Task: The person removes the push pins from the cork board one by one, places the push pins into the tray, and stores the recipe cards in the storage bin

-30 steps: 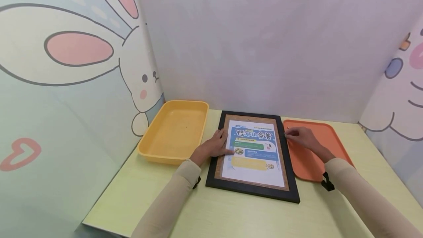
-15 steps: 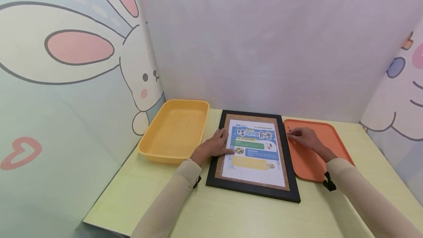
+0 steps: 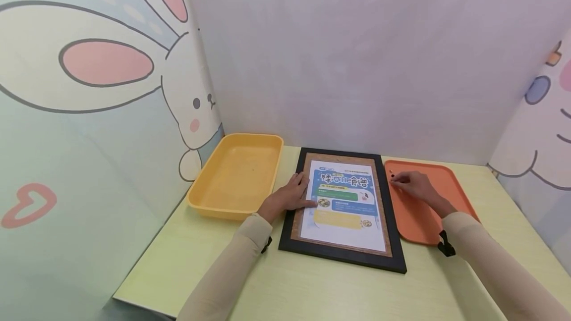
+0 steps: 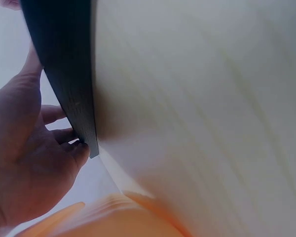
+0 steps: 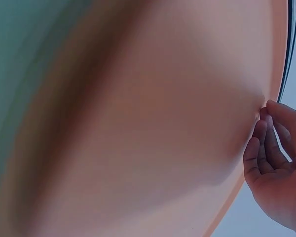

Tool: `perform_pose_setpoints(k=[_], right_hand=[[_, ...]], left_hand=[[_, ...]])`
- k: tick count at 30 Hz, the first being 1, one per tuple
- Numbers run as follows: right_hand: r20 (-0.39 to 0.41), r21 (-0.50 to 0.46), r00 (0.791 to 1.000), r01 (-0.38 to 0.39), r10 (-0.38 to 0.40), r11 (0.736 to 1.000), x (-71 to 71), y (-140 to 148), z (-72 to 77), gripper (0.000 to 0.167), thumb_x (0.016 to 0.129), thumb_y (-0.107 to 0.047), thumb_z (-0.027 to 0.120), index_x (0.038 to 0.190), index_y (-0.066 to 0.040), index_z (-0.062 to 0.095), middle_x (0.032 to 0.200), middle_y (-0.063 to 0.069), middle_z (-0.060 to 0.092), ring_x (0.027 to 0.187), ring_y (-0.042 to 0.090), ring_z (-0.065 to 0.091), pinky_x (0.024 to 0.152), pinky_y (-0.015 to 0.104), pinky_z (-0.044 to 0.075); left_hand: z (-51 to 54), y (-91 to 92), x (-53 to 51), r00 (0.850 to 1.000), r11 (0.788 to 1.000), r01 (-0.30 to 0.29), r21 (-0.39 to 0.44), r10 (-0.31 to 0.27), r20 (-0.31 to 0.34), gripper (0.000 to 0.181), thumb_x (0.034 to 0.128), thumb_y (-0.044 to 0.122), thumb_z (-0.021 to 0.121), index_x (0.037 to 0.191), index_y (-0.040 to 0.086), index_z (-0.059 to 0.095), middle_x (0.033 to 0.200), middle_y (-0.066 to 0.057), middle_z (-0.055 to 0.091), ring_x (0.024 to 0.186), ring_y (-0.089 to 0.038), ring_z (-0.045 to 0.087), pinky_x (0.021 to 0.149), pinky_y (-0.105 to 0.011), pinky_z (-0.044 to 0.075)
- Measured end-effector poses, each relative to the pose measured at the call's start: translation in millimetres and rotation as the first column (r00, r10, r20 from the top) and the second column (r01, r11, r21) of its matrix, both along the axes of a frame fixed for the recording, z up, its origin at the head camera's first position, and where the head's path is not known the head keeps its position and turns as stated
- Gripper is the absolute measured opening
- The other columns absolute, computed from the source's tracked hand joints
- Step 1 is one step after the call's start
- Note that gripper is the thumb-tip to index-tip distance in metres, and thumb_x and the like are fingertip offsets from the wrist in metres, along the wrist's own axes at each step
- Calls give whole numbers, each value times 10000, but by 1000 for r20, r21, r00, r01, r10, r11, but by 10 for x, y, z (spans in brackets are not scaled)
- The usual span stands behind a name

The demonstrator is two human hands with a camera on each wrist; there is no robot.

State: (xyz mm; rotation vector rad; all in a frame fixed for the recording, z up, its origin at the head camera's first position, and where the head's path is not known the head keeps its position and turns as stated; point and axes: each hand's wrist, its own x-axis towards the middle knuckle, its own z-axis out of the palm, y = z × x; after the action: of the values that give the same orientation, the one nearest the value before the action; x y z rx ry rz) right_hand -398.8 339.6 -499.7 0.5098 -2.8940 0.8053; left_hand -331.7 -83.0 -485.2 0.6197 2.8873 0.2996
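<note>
My left hand (image 3: 290,195) rests on the left side of a black-framed cork board (image 3: 342,261), its thumb stretched over a printed poster sheet (image 3: 343,237). The left wrist view shows that hand (image 4: 34,153) against the dark frame edge (image 4: 71,74). Over the left part of an orange tray (image 3: 419,224), my right hand (image 3: 415,186) has its fingertips drawn together. A small dark speck (image 3: 392,176) lies by these fingertips. In the right wrist view the right hand's (image 5: 276,153) thumb and fingers meet low over the tray; whether they pinch anything is hidden.
A yellow tray (image 3: 234,182) stands left of the board on the pale table (image 3: 178,256). Another tiny speck (image 3: 391,171) lies near the orange tray's upper left corner. Curtain-like walls with cartoon prints enclose the back and sides.
My right hand has shifted slightly right, from the board's right edge onto the orange tray. A dark speck now shows beside its fingertips. The left hand has stayed on the board.
</note>
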Motion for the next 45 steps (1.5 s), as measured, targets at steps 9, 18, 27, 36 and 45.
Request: perform_pose_setpoints(k=[9, 18, 27, 36, 45], right_hand=[[-16, 5, 1000, 4, -4, 1000, 25, 34, 18, 205, 949, -102, 757, 1075, 58, 772, 1023, 236, 754, 847, 315, 678, 787, 475, 582], [-12, 2, 1000, 17, -17, 1000, 38, 63, 14, 210, 946, -92, 756, 1090, 60, 769, 1031, 238, 754, 845, 307, 673, 746, 384, 579], [-18, -10, 1000, 6, -6, 1000, 25, 94, -24, 222, 947, -100, 751, 1105, 54, 771, 1044, 239, 755, 867, 321, 689, 707, 277, 544], [-16, -6, 1000, 8, -8, 1000, 8, 87, -43, 280, 949, -126, 755, 1140, 78, 747, 1055, 252, 749, 872, 328, 703, 671, 200, 506], [-21, -4, 1000, 6, -6, 1000, 31, 71, -8, 270, 952, -131, 764, 1129, 71, 751, 1022, 230, 756, 857, 325, 706, 718, 350, 583]], left_hand=[[21, 16, -5, 1000, 1000, 4, 6, -4, -2, 1100, 941, 689, 612, 1658, 16, 120, 1728, -179, 114, 1581, -303, 148, 1243, -421, 278], [28, 14, 0, 1000, 1000, -6, 12, 6, 11, 1098, 942, 685, 616, 1661, 24, 113, 1731, -173, 104, 1588, -305, 130, 1244, -426, 273], [-9, 22, -15, 1000, 1000, -20, 4, 20, 14, 1106, 936, 703, 606, 1666, 42, 100, 1737, -155, 85, 1594, -291, 114, 1249, -417, 260], [-26, 7, -32, 1000, 1000, -19, 15, 18, 20, 1114, 932, 711, 603, 1666, 44, 97, 1738, -154, 82, 1594, -299, 111, 1249, -428, 259], [-2, 4, -12, 998, 999, -30, 23, 29, 48, 1093, 942, 708, 591, 1666, 48, 107, 1742, -145, 65, 1604, -303, 64, 1252, -432, 250]])
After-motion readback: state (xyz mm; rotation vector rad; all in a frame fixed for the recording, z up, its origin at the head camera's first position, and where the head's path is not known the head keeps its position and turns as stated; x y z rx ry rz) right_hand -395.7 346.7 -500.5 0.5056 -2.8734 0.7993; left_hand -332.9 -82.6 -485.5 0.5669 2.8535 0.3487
